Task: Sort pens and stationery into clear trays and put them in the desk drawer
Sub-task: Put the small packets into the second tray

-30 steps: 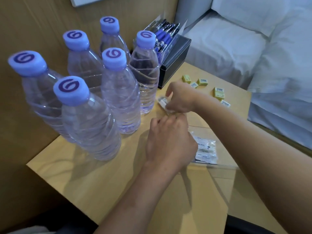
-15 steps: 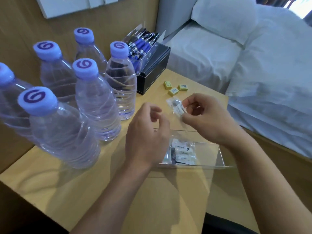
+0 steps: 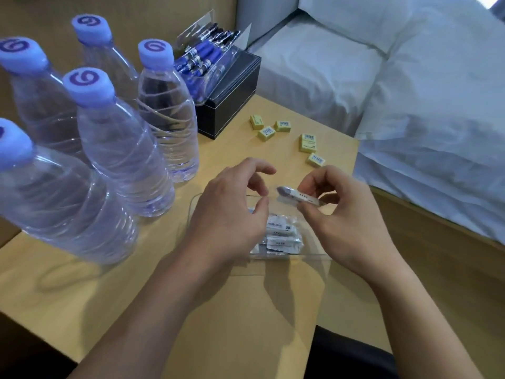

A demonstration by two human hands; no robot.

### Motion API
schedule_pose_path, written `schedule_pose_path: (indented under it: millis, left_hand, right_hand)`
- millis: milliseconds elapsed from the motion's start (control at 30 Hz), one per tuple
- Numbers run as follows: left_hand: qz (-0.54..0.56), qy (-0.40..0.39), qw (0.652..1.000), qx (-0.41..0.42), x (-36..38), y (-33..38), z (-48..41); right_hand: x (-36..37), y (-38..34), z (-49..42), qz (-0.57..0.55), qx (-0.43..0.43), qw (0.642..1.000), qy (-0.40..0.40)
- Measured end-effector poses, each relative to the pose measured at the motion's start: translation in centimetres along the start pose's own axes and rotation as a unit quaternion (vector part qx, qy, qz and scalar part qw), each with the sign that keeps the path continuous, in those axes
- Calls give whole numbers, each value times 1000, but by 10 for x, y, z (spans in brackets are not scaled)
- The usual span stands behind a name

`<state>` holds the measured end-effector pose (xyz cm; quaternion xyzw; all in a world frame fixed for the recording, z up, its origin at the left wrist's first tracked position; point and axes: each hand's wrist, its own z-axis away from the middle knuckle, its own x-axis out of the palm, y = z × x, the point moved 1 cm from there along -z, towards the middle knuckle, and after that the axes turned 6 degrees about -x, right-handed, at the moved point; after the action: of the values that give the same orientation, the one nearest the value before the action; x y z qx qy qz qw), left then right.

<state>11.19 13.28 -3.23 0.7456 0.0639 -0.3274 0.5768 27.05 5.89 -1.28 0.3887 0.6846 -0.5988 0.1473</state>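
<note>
- Wooden bench [image 3: 131,291] fills the lower left of the view. Two bare forearms reach in from the bottom edge, one from each side, and converge over a clear tray [image 3: 289,259].
- The left hand [image 3: 232,214] hovers over the tray's left half with its back turned up toward the camera. Its fingers [image 3: 261,168] are loosely curled and parted from the thumb by a modest gap, and they hold nothing.
- The right hand [image 3: 347,222] is raised above the tray's right side, palm turned toward the left hand. It pinches a small white packet [image 3: 297,196] between the thumb underneath and the fingertips on top.
- The packet lies nearly level. Its silvery end points at the left hand and stops just short of the left thumb without touching it.
- The tray rests flat on the bench under both hands. A heap of wrapped packets [image 3: 284,236] lies in its middle, partly hidden behind the left hand.
- Small yellow blocks [image 3: 266,133] with barcode labels lie loose on the bench beyond the hands: three near a black box [image 3: 232,105], two nearer the bed-side edge.
- On top of the black box, a second clear holder [image 3: 191,28] sits tilted, packed with blue pens [image 3: 202,58].
- Water bottles [image 3: 164,110] with blue caps stand upright, crowded together along the bench's left side.
- A white bed [image 3: 355,77] runs along the right of the bench.
</note>
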Motion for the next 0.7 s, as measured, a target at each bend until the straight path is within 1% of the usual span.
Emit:
schedule_pose_path:
  millis: [100, 200, 267, 400, 500, 600, 700]
  left_hand:
    - [-16, 4, 1000, 25, -1, -3, 0]
    - [-10, -11, 1000, 0, 0, -5, 0]
    - [-12, -27, 999, -19, -1, -4, 1]
    - [-46, -42, 998, -13, -1, -5, 2]
    - [-90, -49, 995, -9, 0, -6, 2]
    - [-135, -67, 989, -7, 2, -8, 2]
    - [-144, -72, 987, -4, 2, -9, 2]
  right_hand:
    - [-2, -1, 4, -9, -9, 1000, -5]
    - [-2, 1, 5, -54, 24, 998, -16]
    - [0, 5, 5, -63, 53, 996, -28]
    - [6, 13, 6, -39, 93, 993, -64]
    - [9, 16, 7, -9, 103, 992, -70]
    - [9, 15, 7, 23, 98, 993, -59]
    - [3, 7, 6, 30, 85, 996, -29]
